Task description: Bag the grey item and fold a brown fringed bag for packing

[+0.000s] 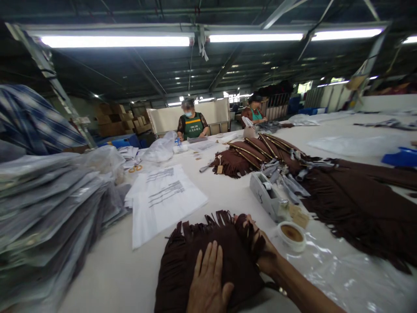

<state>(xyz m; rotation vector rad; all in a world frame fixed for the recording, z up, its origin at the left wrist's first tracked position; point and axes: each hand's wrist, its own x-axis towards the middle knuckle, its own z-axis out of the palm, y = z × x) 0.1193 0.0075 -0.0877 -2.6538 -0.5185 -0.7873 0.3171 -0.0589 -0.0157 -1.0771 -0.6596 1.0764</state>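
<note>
A dark brown fringed bag [228, 265] lies flat on the table in front of me, strips of fringe sticking out along its far and left edges. My left hand [208, 278] rests palm down on its middle, fingers stretched out. At the bag's right edge, my right hand [260, 248] has its fingers curled around the fringe, which partly hides them. Just right of that hand are a roll of tape [292, 236] and a grey tape dispenser [267, 198]. Beyond the bag lies a pile of printed white plastic bags [166, 200].
At the left rises a tall stack of plastic-wrapped goods [48, 208]. More brown fringed pieces [361, 204] and gold-edged ones [254, 154] cover the right side. Clear plastic film [355, 278] lies near right. Two co-workers, one in a green apron [193, 127], are across the table.
</note>
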